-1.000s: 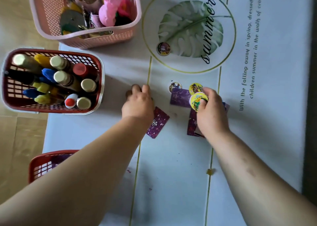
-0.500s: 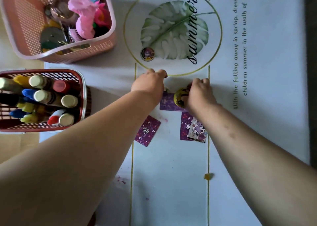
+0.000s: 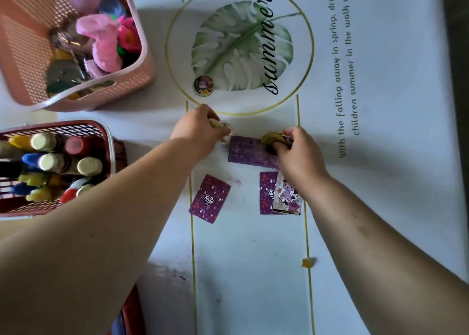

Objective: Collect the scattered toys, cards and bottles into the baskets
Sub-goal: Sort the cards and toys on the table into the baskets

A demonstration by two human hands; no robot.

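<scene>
My left hand (image 3: 200,129) pinches a small round disc (image 3: 225,129) at the table's middle. My right hand (image 3: 297,154) grips yellow round discs (image 3: 272,137) just above a purple card (image 3: 250,151). Three more cards lie below: one purple card (image 3: 209,198) to the left, another purple card (image 3: 267,192) with a pony picture card (image 3: 286,197) partly on top of it. One dark round disc (image 3: 203,85) sits apart on the leaf print. A pink basket (image 3: 142,62) of toys and a red basket (image 3: 109,141) of bottles stand at the left.
The white tablecloth (image 3: 380,182) has a leaf print with the word "summer" and gold lines. A small yellow scrap (image 3: 306,262) lies near the front. Part of a third red basket (image 3: 132,312) shows at the bottom left, below my left arm.
My left hand moved from beside the left card up to the round disc and took it. My right hand shifted up over the top purple card, holding the yellow discs.
</scene>
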